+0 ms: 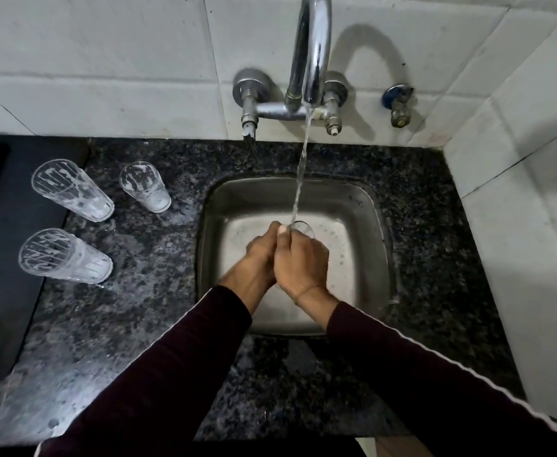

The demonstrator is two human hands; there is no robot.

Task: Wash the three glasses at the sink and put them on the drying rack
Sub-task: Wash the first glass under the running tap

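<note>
While water (300, 179) runs from the tap (311, 51) into the sink (366, 206), both hands meet over the basin. The right hand (302, 263) curls its fingers round a glass (303, 225), whose rim shows just past the knuckles, right under the stream. The left hand (260, 255) presses against the right one, its fingers bent toward the glass; whether it grips the glass or only touches it I cannot tell. Three more glasses stand on the dark counter (138, 291) left of the sink, all streaked with foam: one far left (71, 191), one nearer the sink (145, 186), and one near left (64, 255). A black mat (3, 258) lies at the left edge.
</note>
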